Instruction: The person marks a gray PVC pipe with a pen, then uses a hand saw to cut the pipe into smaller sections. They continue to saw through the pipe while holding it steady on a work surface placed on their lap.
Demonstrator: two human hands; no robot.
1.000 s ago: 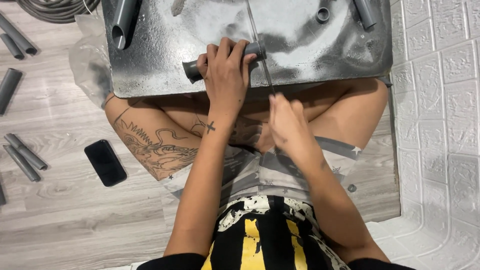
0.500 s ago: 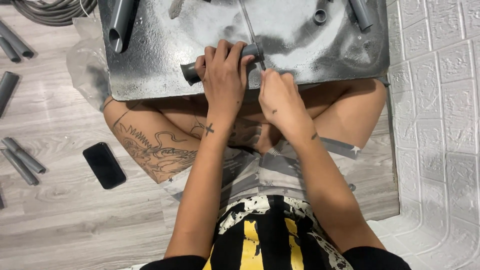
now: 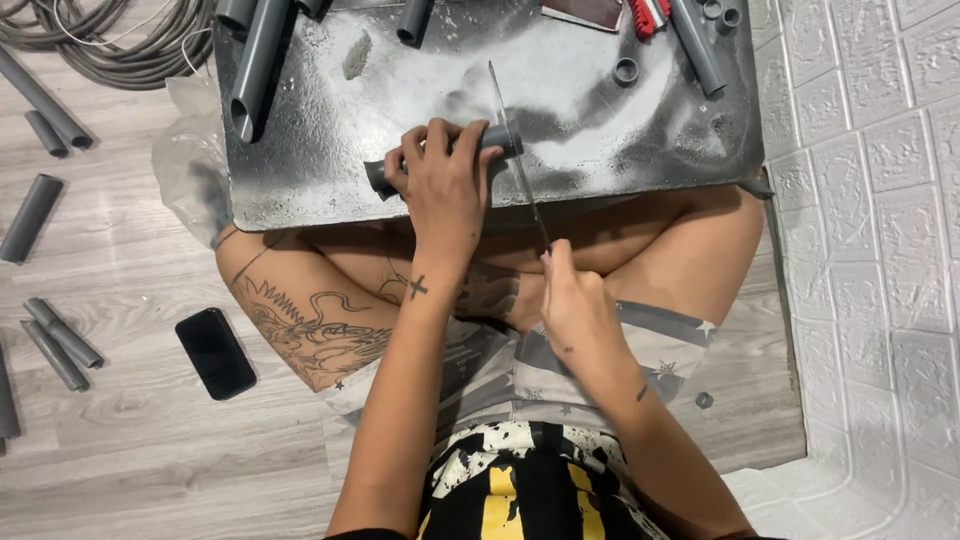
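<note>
Left hand [image 3: 445, 185] clamps grey pipe [image 3: 443, 160] on board; right hand [image 3: 570, 305] grips saw blade [image 3: 515, 150].

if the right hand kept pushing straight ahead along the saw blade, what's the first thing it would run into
Probably the short grey pipe that the left hand pins on the dusty metal sheet. The right hand points up the thin blade, which crosses that pipe. Depth is hard to judge here.

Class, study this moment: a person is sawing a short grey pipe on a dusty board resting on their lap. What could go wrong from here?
1. The left hand grips the short grey pipe right beside the saw blade; a slip could cut the fingers.
2. The blade's near end, held by the right hand, runs over bare legs.
3. The board rests on the lap and may shift.
</note>
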